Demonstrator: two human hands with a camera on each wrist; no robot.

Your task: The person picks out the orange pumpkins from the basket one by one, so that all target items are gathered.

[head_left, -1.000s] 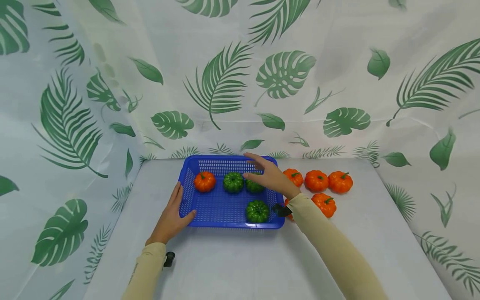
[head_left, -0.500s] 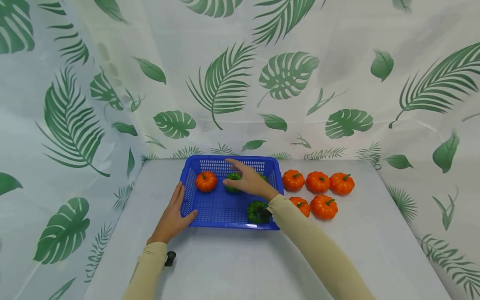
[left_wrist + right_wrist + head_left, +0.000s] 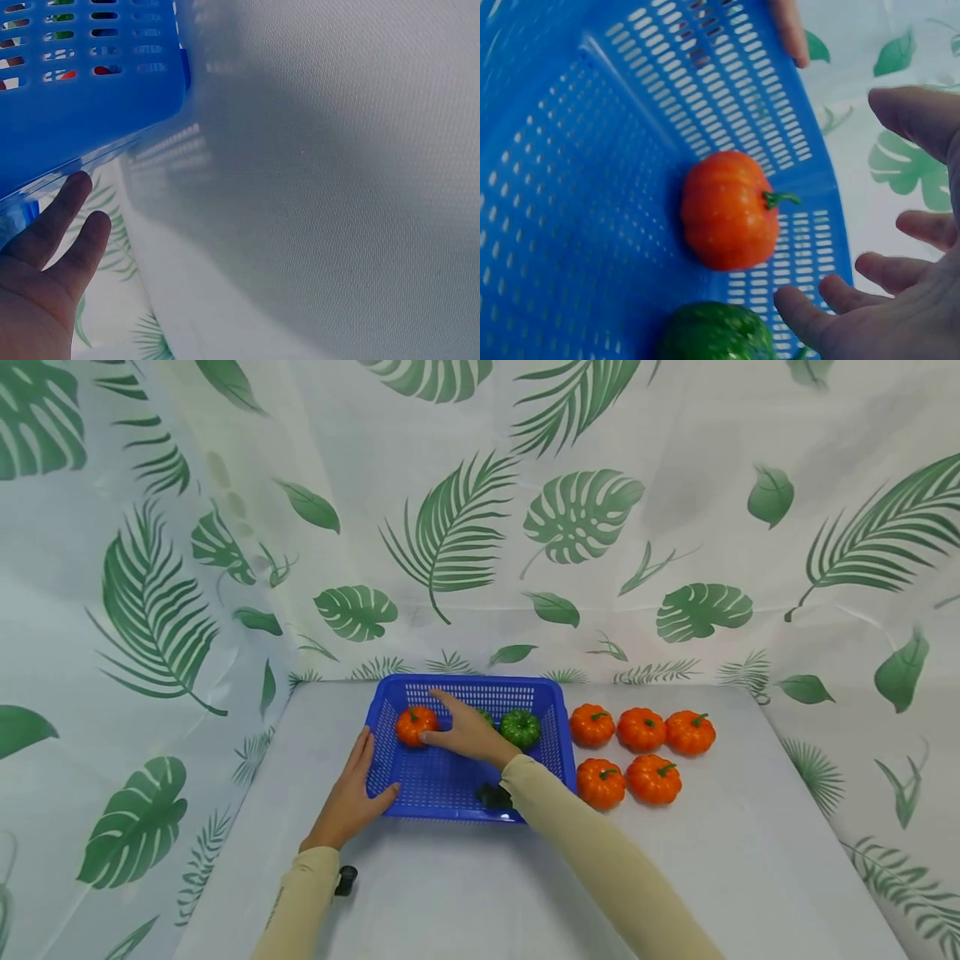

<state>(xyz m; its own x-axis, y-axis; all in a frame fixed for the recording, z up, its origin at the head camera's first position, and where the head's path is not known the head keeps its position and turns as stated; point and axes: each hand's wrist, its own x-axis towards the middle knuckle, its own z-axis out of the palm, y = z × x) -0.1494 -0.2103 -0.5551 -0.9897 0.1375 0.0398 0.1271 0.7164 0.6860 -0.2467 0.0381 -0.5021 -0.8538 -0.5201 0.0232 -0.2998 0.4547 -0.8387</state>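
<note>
A blue mesh basket (image 3: pixel 472 680) holds an orange pumpkin (image 3: pixel 412 729) at its back left and a green pumpkin (image 3: pixel 521 728) at its back right. Another green one shows only in part behind my right hand (image 3: pixel 471 733). That hand hovers over the basket, fingers spread and holding nothing, its fingertips beside the orange pumpkin. In the right wrist view the orange pumpkin (image 3: pixel 730 210) stands apart from the fingers, with a green pumpkin (image 3: pixel 716 334) below it. Outside the basket's left side, my left hand (image 3: pixel 347 800) rests along the rim with extended fingers.
Several orange pumpkins (image 3: pixel 641 730) stand in two rows on the white table (image 3: pixel 750 860) right of the basket. A leaf-patterned curtain (image 3: pixel 480 543) borders the table at the back and sides. A black wrist device (image 3: pixel 493 796) covers the basket's front right.
My right hand has moved left across the basket, from above the right-hand green pumpkins to beside the orange one. The left hand has stayed at the basket's left rim.
</note>
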